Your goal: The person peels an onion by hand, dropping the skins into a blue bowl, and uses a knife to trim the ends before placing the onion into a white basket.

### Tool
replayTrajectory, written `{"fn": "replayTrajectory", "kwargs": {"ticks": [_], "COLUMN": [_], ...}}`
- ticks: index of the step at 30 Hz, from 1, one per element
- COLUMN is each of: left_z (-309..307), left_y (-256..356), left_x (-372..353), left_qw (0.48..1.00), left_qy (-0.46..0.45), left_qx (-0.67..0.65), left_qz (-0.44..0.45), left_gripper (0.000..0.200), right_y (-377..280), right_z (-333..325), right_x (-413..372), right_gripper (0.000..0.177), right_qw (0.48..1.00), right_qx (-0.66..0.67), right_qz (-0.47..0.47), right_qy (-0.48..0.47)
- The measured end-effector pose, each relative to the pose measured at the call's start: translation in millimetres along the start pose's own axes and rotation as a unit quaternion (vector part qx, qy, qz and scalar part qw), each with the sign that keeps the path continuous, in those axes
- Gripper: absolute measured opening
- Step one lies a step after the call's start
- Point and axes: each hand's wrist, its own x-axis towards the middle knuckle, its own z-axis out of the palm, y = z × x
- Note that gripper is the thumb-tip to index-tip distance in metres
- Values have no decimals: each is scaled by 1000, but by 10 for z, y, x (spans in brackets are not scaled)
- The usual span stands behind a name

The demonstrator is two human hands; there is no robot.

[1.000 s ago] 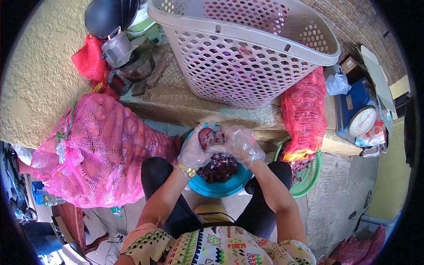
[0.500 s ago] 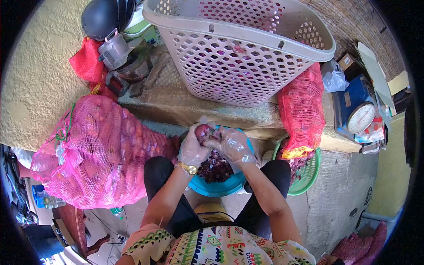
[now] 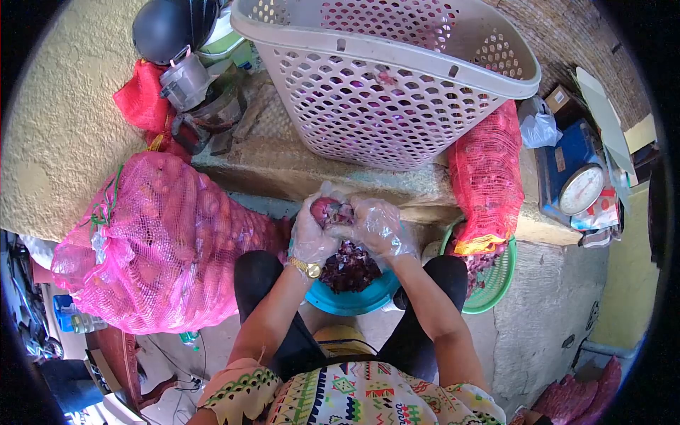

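Note:
A reddish-purple onion (image 3: 325, 210) is held over a blue basin (image 3: 358, 300) by my left hand (image 3: 313, 230), which wears a clear plastic glove; a gold watch is on that wrist. My right hand (image 3: 382, 228), gloved too, is closed against the onion's right side, its fingertips at some loose skin. Whether a tool is in it cannot be made out. Dark purple peelings (image 3: 348, 268) lie in the basin below both hands.
A large perforated basket (image 3: 382, 106) stands on the ledge ahead. Pink mesh sack (image 3: 163, 248) at left; red mesh sack (image 3: 486, 177) at right, above a green basket (image 3: 501, 280). A scale (image 3: 582, 187) and a black helmet (image 3: 166, 32) sit farther out.
My right hand has turned slightly, its fingers more curled at the onion. The onion stays in my left hand, with more loose skin showing on its right side.

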Motion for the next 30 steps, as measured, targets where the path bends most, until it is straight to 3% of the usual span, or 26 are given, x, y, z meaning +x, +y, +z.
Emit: {"fn": "replayTrajectory", "kwargs": {"ticks": [1,3,7,10,13,15,16,18,19,22,24,25,27,28,30], "left_z": [5,26,-18,-15,83,75,62,5,-18,-61,-66,-70,-102,-142,-137], "left_y": [3,4,-25,-51,20,195,187,126,92,-29,-75,-82,-82,-78,-28], "left_x": [21,85,140,193,116,72,51,-31,-49,-76,-70,-67,-59,4,176], "left_qw": [1000,987,982,979,987,981,981,988,988,994,984,984,989,989,988], "left_qy": [0,9,-33,-28,-8,-83,-84,-70,-69,-104,-129,-130,-103,-101,-15], "left_qx": [1,-153,-184,-197,-151,-87,-86,135,135,-9,-107,-108,-87,-87,-150], "left_qz": [0,-43,-31,-42,-49,-152,-150,-26,-26,24,57,57,63,63,-34], "left_gripper": [31,30,20,22,25,24,24,44,44,68,85,85,58,58,36], "right_y": [-16,-56,-77,-60,115,232,202,117,112,110,86,74,29,1,-49], "right_z": [12,18,148,159,-61,-139,-174,-248,-202,0,83,107,155,168,168], "right_x": [0,-5,-56,-65,-23,17,22,16,15,21,24,18,13,1,-22], "right_gripper": [83,82,80,68,66,67,67,71,71,81,83,83,84,84,80], "right_qw": [1000,999,995,989,985,1000,1000,1000,1000,999,1000,1000,998,998,995], "right_qx": [1,13,51,105,103,4,5,7,8,-14,-10,-11,16,17,54], "right_qz": [0,41,77,101,118,-2,-3,-29,-29,-38,10,10,44,45,69], "right_qy": [0,-26,-35,-5,-72,-25,-25,-1,-2,19,-16,-17,-33,-34,-40]}}
